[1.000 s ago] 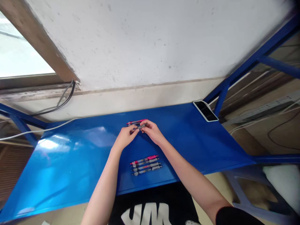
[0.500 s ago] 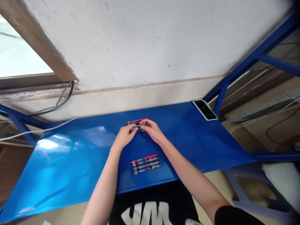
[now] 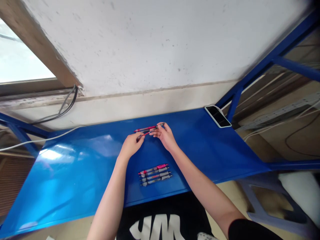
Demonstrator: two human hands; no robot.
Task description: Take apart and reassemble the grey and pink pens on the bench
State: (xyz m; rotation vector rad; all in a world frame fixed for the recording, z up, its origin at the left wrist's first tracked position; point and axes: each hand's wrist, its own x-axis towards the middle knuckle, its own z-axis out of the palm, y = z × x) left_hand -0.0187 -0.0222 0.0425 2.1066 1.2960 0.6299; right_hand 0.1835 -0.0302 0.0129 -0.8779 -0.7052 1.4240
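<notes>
left hand (image 3: 130,145) grip closed on a retractable pen (image 3: 145,134), right hand (image 3: 165,136) pinching its far end; hold level, clear of the pink-clipped pen (image 3: 143,129) on the blue bench (image 3: 75,173).

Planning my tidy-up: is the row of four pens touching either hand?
No, the row of pens lies on the blue tabletop, apart from the left hand and right hand.

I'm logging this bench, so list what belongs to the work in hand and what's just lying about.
Part of the work: left hand, right hand, pens between them, row of four pens.

Just lying about: smartphone, white cable, black cables.
</notes>
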